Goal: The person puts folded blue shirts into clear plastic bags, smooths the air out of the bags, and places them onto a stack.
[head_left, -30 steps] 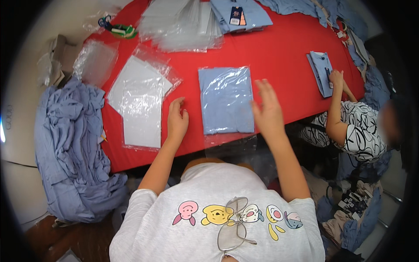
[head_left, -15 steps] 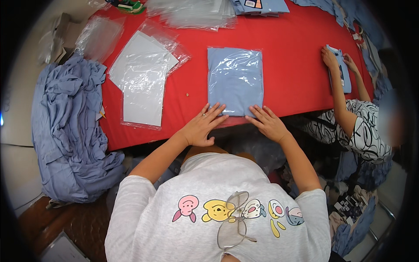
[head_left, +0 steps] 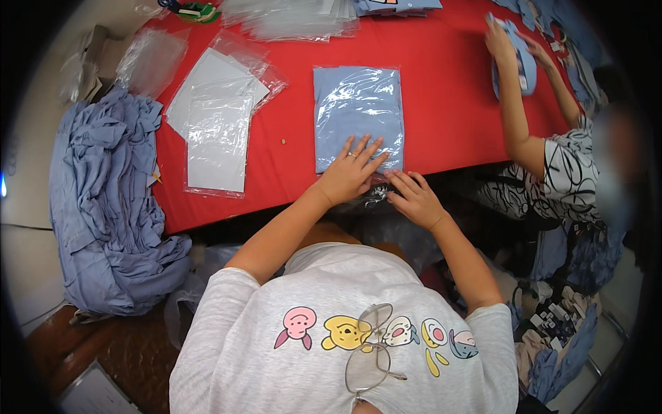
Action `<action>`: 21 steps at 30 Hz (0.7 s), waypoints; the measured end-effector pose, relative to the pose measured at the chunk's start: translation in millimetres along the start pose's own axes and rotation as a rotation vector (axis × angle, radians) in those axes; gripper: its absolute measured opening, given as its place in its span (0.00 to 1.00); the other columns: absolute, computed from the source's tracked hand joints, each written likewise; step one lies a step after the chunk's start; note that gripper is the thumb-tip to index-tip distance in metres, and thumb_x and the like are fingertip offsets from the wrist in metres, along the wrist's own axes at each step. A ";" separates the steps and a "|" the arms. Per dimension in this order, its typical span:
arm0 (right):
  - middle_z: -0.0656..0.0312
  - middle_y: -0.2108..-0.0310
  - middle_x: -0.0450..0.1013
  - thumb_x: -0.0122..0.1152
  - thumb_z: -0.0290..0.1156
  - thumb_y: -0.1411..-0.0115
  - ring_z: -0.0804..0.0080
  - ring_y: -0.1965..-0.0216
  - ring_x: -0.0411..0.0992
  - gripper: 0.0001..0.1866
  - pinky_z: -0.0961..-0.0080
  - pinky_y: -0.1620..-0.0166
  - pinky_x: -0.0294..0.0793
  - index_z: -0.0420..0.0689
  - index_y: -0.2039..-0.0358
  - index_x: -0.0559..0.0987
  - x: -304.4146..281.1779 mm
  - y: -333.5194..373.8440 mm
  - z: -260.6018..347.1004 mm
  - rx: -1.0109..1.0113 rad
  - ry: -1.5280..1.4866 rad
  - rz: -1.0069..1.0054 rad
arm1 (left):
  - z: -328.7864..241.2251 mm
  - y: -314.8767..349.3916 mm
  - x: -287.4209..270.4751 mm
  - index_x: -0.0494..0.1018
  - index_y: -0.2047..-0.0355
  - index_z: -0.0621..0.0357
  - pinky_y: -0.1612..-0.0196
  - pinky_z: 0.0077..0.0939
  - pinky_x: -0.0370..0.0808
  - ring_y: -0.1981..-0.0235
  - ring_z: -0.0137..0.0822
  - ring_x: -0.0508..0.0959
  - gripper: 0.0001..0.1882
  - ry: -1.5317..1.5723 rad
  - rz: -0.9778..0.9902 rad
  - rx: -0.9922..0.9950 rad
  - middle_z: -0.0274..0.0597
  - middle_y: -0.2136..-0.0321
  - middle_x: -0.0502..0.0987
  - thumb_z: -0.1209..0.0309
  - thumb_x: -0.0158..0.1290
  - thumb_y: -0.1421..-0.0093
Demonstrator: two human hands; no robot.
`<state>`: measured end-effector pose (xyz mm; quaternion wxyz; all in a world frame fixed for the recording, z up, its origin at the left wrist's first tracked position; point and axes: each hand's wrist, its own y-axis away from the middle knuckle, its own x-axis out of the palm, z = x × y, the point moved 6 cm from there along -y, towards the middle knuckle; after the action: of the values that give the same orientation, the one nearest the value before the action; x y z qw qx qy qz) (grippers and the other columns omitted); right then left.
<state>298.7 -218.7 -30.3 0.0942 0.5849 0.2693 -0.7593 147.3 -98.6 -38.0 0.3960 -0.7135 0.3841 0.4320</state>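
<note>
A folded light-blue garment lies flat in a clear plastic bag in front of me, near the table's front edge. My left hand rests on the lower part of this package, fingers spread over the plastic. At its lower right corner, my right hand has bent fingers, with the thumb side against the bag's crumpled clear flap. That flap hangs over the table edge between my hands. The right fingertips partly hide how they grip it.
Left on the red table lie white sheets in clear bags. Beyond that is a heap of blue garments. More clear bags are stacked at the back. At right, a co-worker's hands hold a blue garment.
My left hand has moved right and up onto the package. My right hand is at its lower corner, and the flap now shows crumpled. The co-worker's garment has been lifted.
</note>
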 end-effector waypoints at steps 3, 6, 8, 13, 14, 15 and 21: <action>0.57 0.34 0.75 0.66 0.31 0.36 0.61 0.32 0.72 0.05 0.56 0.32 0.69 0.47 0.61 0.84 -2.7 -3.3 6.9 -0.014 -0.014 -0.022 | 2.6 -5.7 -1.6 0.66 0.26 0.48 0.23 0.65 0.54 0.24 0.57 0.62 0.41 -0.088 -0.029 -0.001 0.49 0.23 0.60 0.59 0.65 0.39; 0.57 0.38 0.78 0.66 0.30 0.37 0.61 0.35 0.74 0.04 0.55 0.33 0.70 0.45 0.63 0.84 -7.0 -3.4 11.2 0.016 -0.046 -0.055 | 6.1 -13.7 0.8 0.66 0.27 0.48 0.23 0.65 0.54 0.23 0.55 0.62 0.39 -0.160 -0.076 -0.006 0.47 0.23 0.61 0.62 0.63 0.38; 0.57 0.39 0.79 0.66 0.30 0.37 0.61 0.36 0.74 0.04 0.55 0.34 0.70 0.45 0.64 0.83 -8.5 -2.2 16.0 0.035 -0.069 -0.081 | 11.7 -15.1 8.6 0.66 0.27 0.49 0.23 0.65 0.53 0.22 0.53 0.61 0.38 -0.212 -0.107 -0.028 0.46 0.22 0.60 0.66 0.62 0.38; 0.58 0.39 0.79 0.67 0.27 0.38 0.60 0.37 0.75 0.11 0.56 0.34 0.71 0.46 0.54 0.85 -19.5 -9.1 11.1 0.088 -0.106 -0.093 | 16.0 -19.4 14.4 0.64 0.25 0.54 0.22 0.61 0.53 0.21 0.53 0.57 0.37 -0.036 0.021 -0.036 0.49 0.21 0.57 0.62 0.60 0.33; 0.58 0.38 0.78 0.68 0.27 0.38 0.60 0.37 0.74 0.14 0.56 0.34 0.71 0.47 0.51 0.85 -20.9 -11.4 9.3 0.097 -0.101 -0.092 | 12.2 -15.6 10.5 0.63 0.25 0.54 0.21 0.60 0.53 0.21 0.54 0.57 0.37 0.048 0.062 0.008 0.50 0.21 0.57 0.62 0.59 0.32; 0.59 0.38 0.78 0.69 0.26 0.39 0.59 0.37 0.74 0.17 0.57 0.34 0.71 0.47 0.49 0.85 -21.4 -14.2 7.5 0.107 -0.100 -0.094 | 10.8 -6.8 9.2 0.60 0.23 0.56 0.20 0.57 0.52 0.20 0.55 0.54 0.38 0.113 0.120 0.033 0.52 0.20 0.55 0.60 0.57 0.30; 0.62 0.32 0.75 0.68 0.30 0.37 0.63 0.34 0.73 0.26 0.58 0.33 0.71 0.50 0.38 0.81 -18.9 -20.6 -15.8 0.181 -0.143 0.034 | 15.6 60.1 -50.4 0.52 0.20 0.56 0.19 0.52 0.48 0.18 0.52 0.50 0.46 0.215 0.344 0.005 0.49 0.19 0.49 0.61 0.60 0.34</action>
<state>308.1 -196.6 -9.2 0.0728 0.5398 0.1820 -0.8186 72.2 -97.8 -10.5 0.2748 -0.6783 0.5414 0.4139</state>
